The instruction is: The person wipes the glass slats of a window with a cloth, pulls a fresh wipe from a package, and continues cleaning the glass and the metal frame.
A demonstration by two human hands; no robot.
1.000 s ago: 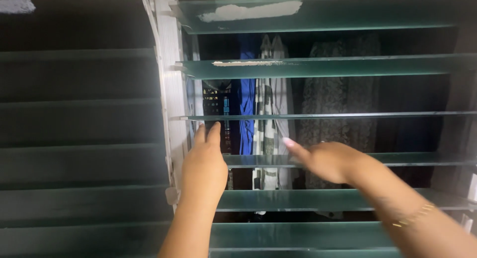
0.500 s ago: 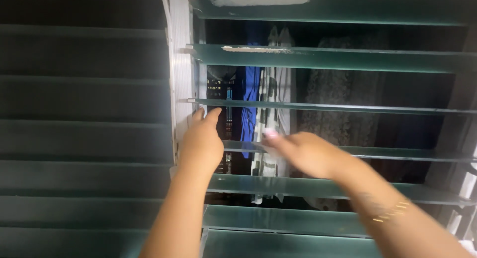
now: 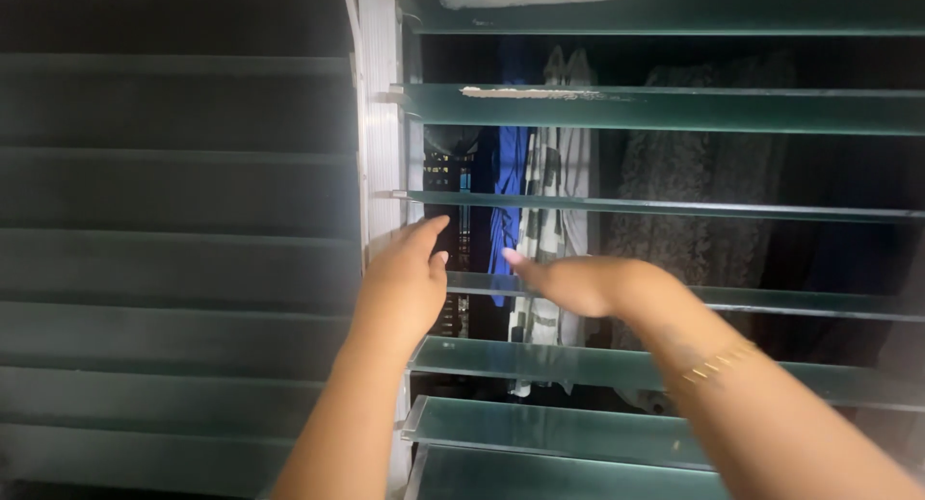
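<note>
Fingers of the left hand (image 3: 405,288) are loosely spread by the white frame post (image 3: 383,134), while those of the right hand (image 3: 578,283) lie flat and together on the near edge of a green glass louvre slat (image 3: 771,302) at mid-height. That slat looks stiff, smooth, slippery and brittle, best gripped along its long edge near the frame. Beyond hang blue and striped clothes (image 3: 535,182).

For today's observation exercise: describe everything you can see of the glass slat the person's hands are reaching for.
The glass slat is a long, flat strip of greenish frosted glass, one louvre in the right-hand window. It lies nearly level and open, with gaps above and below showing hanging clothes behind. Its left end meets the white upright frame. The right hand lies over its front edge; the left hand is at its left end, and contact cannot be told.
</note>
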